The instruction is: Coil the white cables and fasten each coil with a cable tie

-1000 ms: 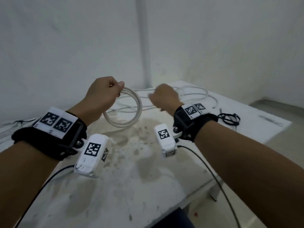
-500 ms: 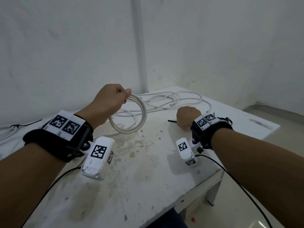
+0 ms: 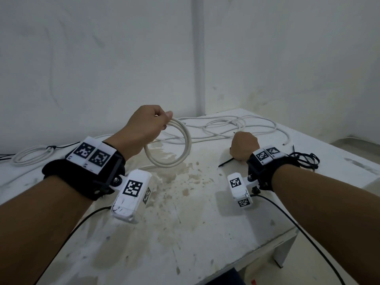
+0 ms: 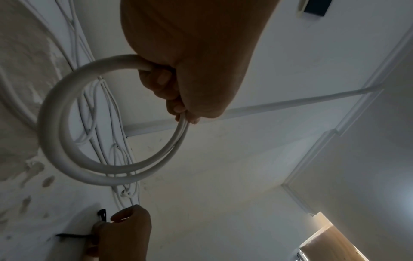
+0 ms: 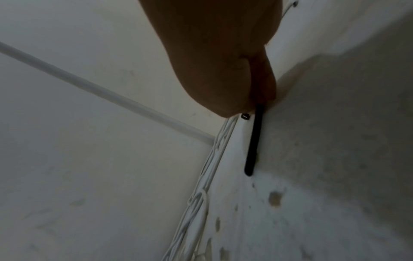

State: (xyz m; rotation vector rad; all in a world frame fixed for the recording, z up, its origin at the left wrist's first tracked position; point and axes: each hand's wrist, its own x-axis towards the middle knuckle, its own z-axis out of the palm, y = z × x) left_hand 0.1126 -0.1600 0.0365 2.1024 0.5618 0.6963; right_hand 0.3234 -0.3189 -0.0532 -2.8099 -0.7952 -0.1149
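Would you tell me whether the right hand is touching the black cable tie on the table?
Touching. The right wrist view shows the right hand pinching the black cable tie, whose strip emerges from between the fingers; the head view agrees.

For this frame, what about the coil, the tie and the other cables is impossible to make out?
- Coil: top turns hidden inside left hand; turn count unclear.
- Cable tie: middle hidden by right hand in every view.
- Loose cables: overlapping; number uncountable.
- Tied coil: head view, small, partly behind left wrist.
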